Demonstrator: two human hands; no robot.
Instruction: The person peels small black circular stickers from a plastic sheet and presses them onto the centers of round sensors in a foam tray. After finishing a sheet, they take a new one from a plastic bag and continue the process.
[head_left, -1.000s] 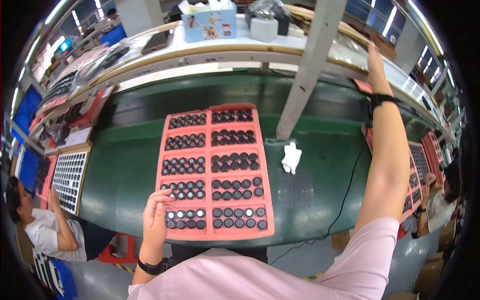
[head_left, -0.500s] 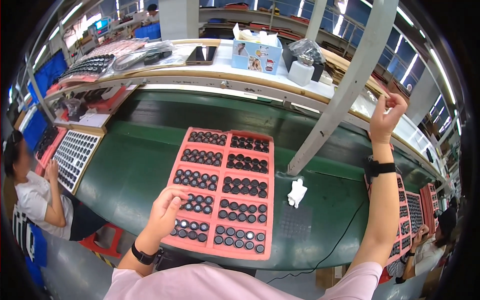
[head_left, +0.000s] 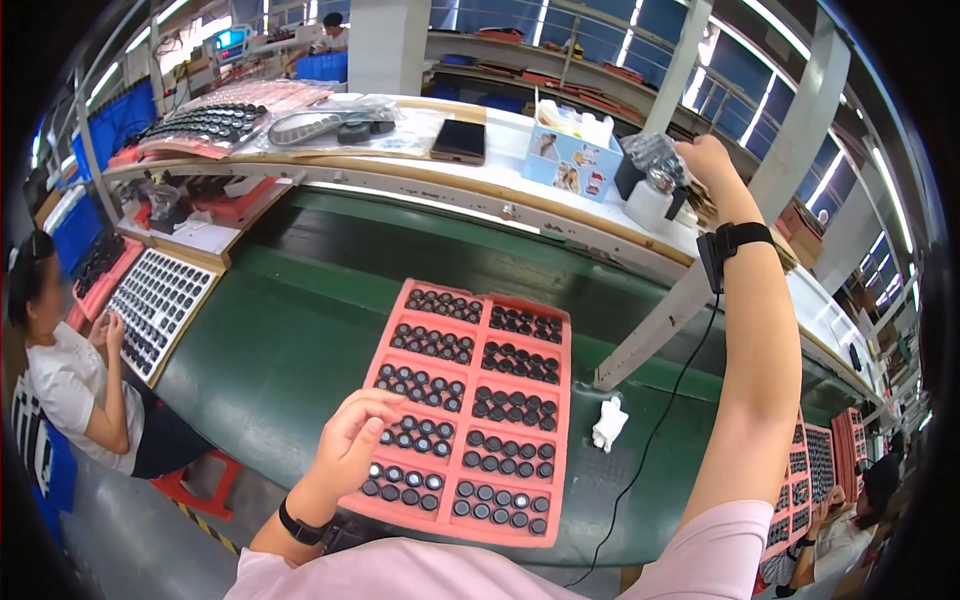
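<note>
Pink tray point(head_left: 563, 425) by our left hand point(head_left: 350, 440), far from right hand point(head_left: 708, 162)
Left loosely curled, empty; right's grip we cannot tell.

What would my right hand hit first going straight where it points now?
Probably the crumpled plastic bag just left of your right hand; depth is unclear, so they may be touching.

The left hand point(head_left: 352, 438) overhung a pink foam tray point(head_left: 445, 523) of black cylinders point(head_left: 507, 466). The right hand point(head_left: 708, 163) was beside a crumpled plastic bag point(head_left: 652, 153).
</note>
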